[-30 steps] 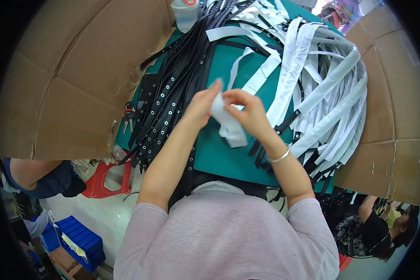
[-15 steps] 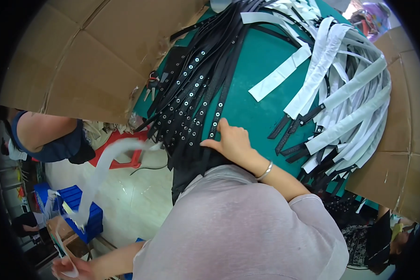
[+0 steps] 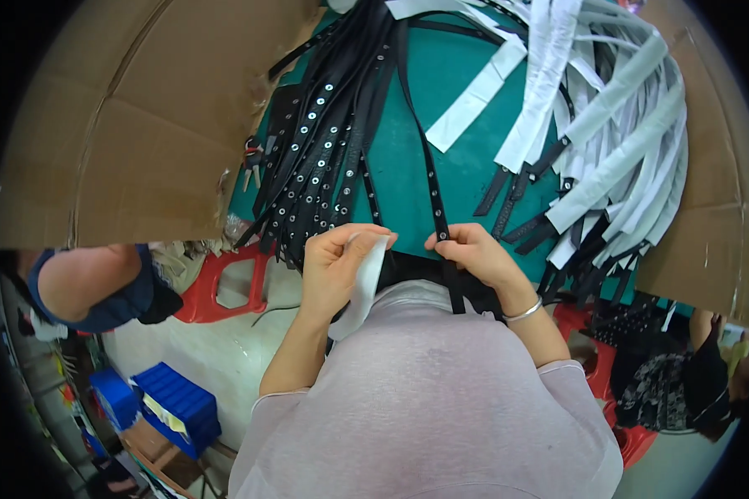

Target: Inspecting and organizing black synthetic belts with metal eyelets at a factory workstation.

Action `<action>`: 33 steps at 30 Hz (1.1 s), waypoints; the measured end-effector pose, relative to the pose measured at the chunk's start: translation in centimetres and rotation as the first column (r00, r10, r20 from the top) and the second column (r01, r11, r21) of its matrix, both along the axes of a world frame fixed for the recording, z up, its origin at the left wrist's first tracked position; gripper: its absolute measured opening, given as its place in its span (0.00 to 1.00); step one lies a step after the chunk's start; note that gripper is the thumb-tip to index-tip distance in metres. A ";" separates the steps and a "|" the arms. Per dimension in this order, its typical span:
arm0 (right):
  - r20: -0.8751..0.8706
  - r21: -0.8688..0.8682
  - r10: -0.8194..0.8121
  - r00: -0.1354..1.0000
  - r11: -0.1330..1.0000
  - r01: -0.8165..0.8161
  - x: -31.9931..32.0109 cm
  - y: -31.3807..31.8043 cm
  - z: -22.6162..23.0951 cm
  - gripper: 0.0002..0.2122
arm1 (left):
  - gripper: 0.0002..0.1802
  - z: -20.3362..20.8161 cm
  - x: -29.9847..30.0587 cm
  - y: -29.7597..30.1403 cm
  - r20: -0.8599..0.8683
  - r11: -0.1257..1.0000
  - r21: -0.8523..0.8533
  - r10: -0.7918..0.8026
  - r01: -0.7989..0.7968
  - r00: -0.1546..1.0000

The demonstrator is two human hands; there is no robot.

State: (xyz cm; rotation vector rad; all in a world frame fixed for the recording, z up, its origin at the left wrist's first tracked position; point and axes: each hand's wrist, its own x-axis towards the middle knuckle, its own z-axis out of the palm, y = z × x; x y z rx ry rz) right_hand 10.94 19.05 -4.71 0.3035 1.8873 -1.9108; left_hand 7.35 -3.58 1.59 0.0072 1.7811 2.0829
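Note:
In front of my body, my left hand (image 3: 337,268) is closed around a white strip (image 3: 366,287) that hangs down toward my shirt. A little to its right, my right hand (image 3: 478,256) pinches a black belt (image 3: 431,170) with metal eyelets near its lower end. This belt runs up from my fingers to the pile's far end, apart from the others. On the left of the green tabletop lies a thick bundle of black eyelet belts (image 3: 323,133). At the right is a large heap of black belts in white sleeves (image 3: 624,158), their black ends sticking out.
One flat white strip (image 3: 477,96) lies on the green tabletop (image 3: 404,116). Keys (image 3: 252,162) rest by the left cardboard panel (image 3: 150,125). Another cardboard panel (image 3: 711,183) borders the right. Red stools (image 3: 216,287), a blue crate (image 3: 175,407) and people are nearby.
My left hand has come from the far lower left to the front of my body, bringing the white strip. My right hand has moved right, drawing one black belt away from the bundle.

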 end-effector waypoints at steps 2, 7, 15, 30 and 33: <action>0.218 -0.414 0.033 0.975 0.908 0.062 0.7 0.9 1.4 0.07 | 0.08 -1.4 -0.6 0.5 -0.264 0.994 -0.081 -0.093 0.074 0.960; 0.154 -0.686 0.063 0.986 0.725 0.061 2.2 2.9 0.8 0.11 | 0.08 -0.9 -0.1 1.9 -0.001 1.000 -0.024 0.020 -0.020 1.000; -0.078 -0.635 -0.313 0.946 0.747 0.195 -2.3 1.7 6.5 0.08 | 0.08 -1.2 0.2 3.2 -0.067 0.993 -0.083 0.084 -0.089 0.994; -0.355 -0.289 -0.302 0.885 0.935 0.204 -4.2 -2.0 8.1 0.11 | 0.12 -1.4 0.3 2.8 -0.171 0.955 -0.257 0.103 -0.145 0.980; -0.347 -0.285 -0.304 0.887 0.935 0.209 -4.2 -2.4 8.2 0.11 | 0.12 -1.4 0.3 2.7 -0.228 0.943 -0.293 0.090 -0.156 0.970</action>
